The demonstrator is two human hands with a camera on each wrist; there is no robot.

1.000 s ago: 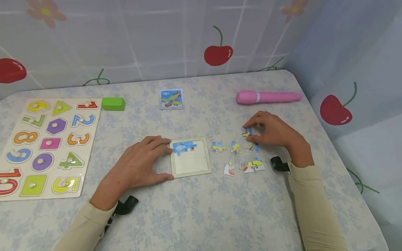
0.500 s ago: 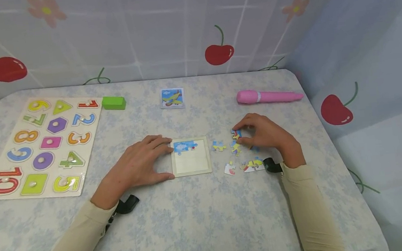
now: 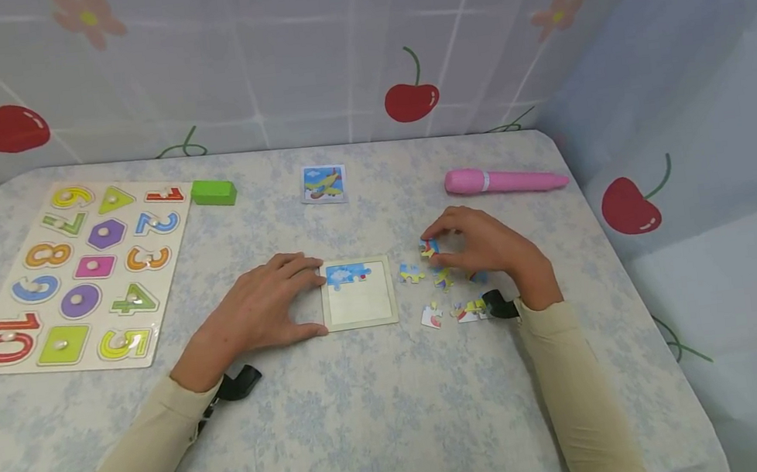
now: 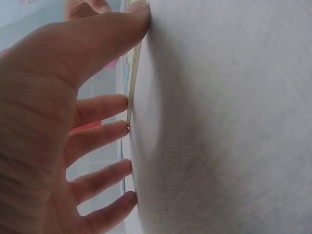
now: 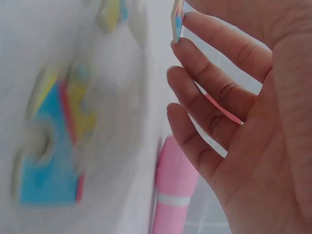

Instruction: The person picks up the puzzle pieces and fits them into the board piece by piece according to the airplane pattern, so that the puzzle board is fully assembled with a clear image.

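My left hand (image 3: pixel 262 305) rests at the left edge of a small square puzzle tray (image 3: pixel 392 290), thumb and fingertips touching its side with the fingers fairly straight. In the left wrist view the tray's thin edge (image 4: pixel 132 80) runs between thumb and fingers. Joined blue sky pieces (image 3: pixel 346 274) fill the tray's upper left. To its right, my right hand (image 3: pixel 484 239) pinches a jigsaw piece (image 3: pixel 428 248) between thumb and fingers, held above the table on edge (image 5: pixel 177 22). Loose jigsaw pieces lie below it, among them a blue-and-yellow one (image 3: pixel 412 273) and a white one (image 3: pixel 431 316).
A picture card (image 3: pixel 323 184) with a yellow plane lies behind the tray. Further right is a pink microphone-shaped stick (image 3: pixel 505 179). A number-and-shape peg board (image 3: pixel 167 291) and a green block (image 3: pixel 214 193) are on the left. A patterned curtain (image 3: pixel 302 58) hangs behind the table.
My right hand has moved left with the pinched jigsaw piece, from the right side of the loose pieces toward the tray. The left hand stays at the tray's edge.
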